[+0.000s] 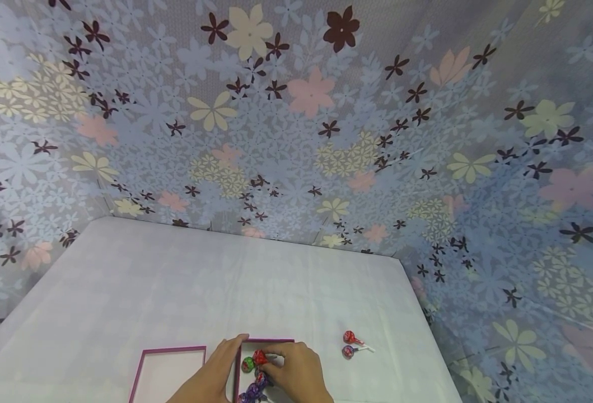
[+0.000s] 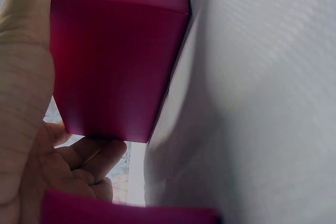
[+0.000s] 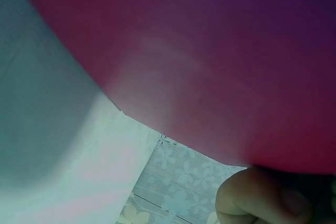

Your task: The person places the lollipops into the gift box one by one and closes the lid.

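A magenta box [image 1: 271, 340] with a pale inside stands near the bottom of the head view, several wrapped lollipops in it. Along its left wall my left hand [image 1: 213, 372] grips it; in the left wrist view the fingers [image 2: 100, 161] curl around the box's end. My right hand [image 1: 298, 369] reaches over the box's right side and pinches a red-wrapped lollipop [image 1: 259, 357]. Beside that one is a green lollipop [image 1: 247, 365], with purple lollipops [image 1: 252, 392] lower down. The right wrist view is mostly filled by the box wall [image 3: 210, 77].
Left of the box lies a second magenta-edged tray or lid [image 1: 170, 350], white inside. A red lollipop [image 1: 349, 337] and a purple lollipop [image 1: 348, 351] lie on the white-covered table [image 1: 200, 280] to the right. Flowered cloth [image 1: 276, 140] hangs behind and around the table.
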Demonstrator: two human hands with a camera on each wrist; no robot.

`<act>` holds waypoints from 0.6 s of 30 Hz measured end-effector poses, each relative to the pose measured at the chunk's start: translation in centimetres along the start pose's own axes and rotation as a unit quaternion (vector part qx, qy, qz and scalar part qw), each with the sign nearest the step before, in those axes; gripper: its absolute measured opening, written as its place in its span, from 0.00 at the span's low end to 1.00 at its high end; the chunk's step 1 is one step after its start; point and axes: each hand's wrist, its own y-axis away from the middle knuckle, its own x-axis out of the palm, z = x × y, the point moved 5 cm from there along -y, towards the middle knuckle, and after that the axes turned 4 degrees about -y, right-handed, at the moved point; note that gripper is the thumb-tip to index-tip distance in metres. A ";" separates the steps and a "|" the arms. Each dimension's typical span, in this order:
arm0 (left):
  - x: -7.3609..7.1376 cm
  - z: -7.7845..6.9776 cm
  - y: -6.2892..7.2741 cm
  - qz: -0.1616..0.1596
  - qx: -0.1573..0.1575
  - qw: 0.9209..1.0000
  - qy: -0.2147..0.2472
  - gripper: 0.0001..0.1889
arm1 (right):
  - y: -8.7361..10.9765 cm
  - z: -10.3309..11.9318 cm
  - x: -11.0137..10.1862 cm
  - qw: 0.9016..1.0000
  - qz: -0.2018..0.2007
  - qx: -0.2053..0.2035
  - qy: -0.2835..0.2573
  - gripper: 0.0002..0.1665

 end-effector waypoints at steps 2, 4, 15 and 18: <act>0.0 0.1 0.0 0.006 -0.009 1.000 0.008 0.66 | 0.0 0.0 0.0 1.000 0.001 -0.002 0.004 0.15; 0.1 0.2 -0.1 0.013 -0.019 1.000 0.019 0.67 | -0.1 0.1 0.0 1.000 0.004 0.000 0.006 0.15; 0.1 0.1 -0.1 0.005 0.005 1.000 0.004 0.66 | -0.1 0.2 0.0 1.000 -0.006 -0.001 0.010 0.12; 0.0 0.1 -0.1 -0.002 0.024 1.000 0.004 0.65 | 0.0 0.2 0.1 1.000 -0.012 -0.007 0.006 0.12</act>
